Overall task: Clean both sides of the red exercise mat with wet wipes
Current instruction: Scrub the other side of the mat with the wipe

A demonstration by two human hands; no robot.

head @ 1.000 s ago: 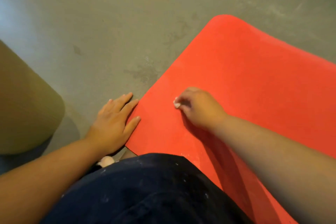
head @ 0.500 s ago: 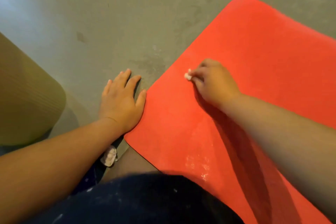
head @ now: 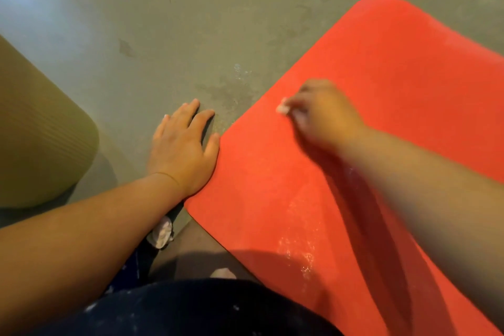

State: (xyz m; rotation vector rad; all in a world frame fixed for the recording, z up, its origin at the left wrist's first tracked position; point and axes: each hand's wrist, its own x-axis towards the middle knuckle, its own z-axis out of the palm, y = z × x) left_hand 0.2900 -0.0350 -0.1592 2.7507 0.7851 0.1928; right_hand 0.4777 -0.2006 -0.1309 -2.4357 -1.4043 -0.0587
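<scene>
We see right hand (head: 324,117) pinching small white wipe (head: 282,108) on red mat (head: 395,76) (hand blurred), frame centre; left hand (head: 180,147) flat, fingers straight, on floor (head: 163,22) beside mat edge.

The exercise mat (head: 381,90) is red, with whitish smears; floor (head: 163,22) grey-green, darkly blotched; second mat (head: 41,131) olive, finely ribbed; wipe (head: 282,108) white; garment (head: 191,308) navy, pale-flecked.
</scene>
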